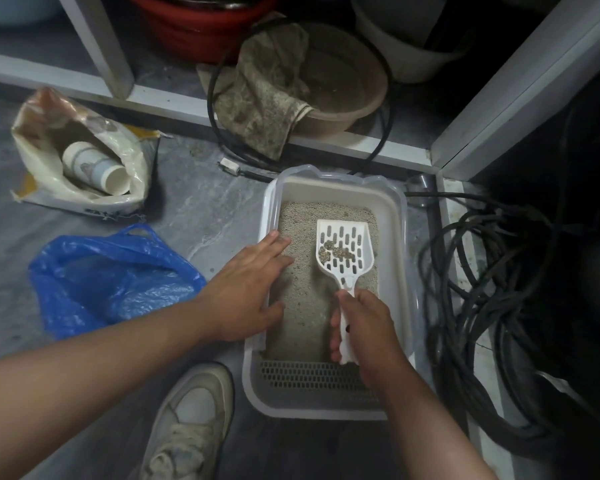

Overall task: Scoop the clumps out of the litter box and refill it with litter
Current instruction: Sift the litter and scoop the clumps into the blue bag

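Your right hand [361, 327] grips the scoop [343, 258] by its handle, blade pointing away from you along the litter box [400, 216]. Clumps [336, 253] sit on its slots. Your left hand [246, 289] rests flat, fingers straight, on the box's left rim.

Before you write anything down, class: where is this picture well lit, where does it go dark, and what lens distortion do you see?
Head view: the litter box, the scoop and both hands are evenly lit; the right side around the coiled black cables falls into deep shadow; the wide-angle lens bows the white shelf frame and stretches the forearms at the edges; no strong glare.
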The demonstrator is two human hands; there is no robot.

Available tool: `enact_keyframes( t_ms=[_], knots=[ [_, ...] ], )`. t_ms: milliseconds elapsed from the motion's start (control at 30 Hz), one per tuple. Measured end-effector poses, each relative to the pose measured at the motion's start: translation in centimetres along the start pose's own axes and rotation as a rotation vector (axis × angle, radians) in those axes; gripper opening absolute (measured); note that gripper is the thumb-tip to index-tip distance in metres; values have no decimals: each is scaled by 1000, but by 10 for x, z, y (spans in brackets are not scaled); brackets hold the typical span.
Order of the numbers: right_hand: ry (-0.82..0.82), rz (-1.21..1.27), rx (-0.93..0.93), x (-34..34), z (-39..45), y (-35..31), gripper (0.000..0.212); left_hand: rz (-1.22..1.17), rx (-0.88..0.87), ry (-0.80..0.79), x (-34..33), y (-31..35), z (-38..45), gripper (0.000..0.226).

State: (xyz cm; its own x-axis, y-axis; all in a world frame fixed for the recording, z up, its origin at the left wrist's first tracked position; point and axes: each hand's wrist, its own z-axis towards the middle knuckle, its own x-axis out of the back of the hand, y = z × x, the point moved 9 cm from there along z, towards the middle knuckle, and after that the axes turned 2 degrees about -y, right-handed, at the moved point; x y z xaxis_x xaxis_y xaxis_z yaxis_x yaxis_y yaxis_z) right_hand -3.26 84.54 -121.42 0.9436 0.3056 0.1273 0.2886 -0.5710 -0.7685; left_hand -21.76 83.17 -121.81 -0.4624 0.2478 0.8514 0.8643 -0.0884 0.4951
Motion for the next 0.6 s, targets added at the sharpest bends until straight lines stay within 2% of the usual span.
enact_keyframes(
  t_ms=[133, 200, 367, 600],
  knots=[
    [-79, 10, 6, -9, -12, -9, 25, -51, -44, 15, 23, -9, -6, 85],
    [-129, 4, 9, -17, -19, -13, 25, -66, -24, 84, 48, -29, -12, 85],
    [-236, -80, 39, -46, -34, -31, 32, -10, 82, 181, 86, -91, -55, 86],
    [-415, -210, 30, -107, -41, -45, 27, -33, 321, 245, 74, -155, -142, 91]
  ],
)
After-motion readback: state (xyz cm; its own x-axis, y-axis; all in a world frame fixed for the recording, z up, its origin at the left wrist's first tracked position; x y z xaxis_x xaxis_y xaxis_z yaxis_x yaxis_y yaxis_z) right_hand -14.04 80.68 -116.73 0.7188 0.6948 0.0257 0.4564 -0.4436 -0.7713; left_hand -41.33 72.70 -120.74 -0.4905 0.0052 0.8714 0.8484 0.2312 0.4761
